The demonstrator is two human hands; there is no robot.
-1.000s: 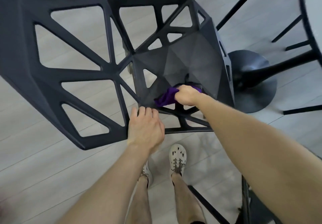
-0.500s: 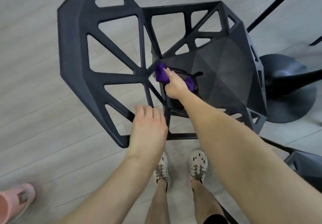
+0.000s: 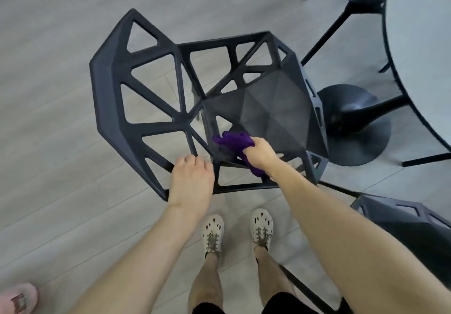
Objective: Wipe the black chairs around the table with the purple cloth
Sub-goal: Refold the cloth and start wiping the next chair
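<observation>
bunched purple cloth (image 3: 233,141), right hand (image 3: 260,154) gripping

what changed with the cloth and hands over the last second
The right hand swept the purple cloth up to the seat's left edge by the backrest, then back toward the near side of the black chair. The left hand stayed gripping the chair's near frame; the cloth was never released.
</observation>
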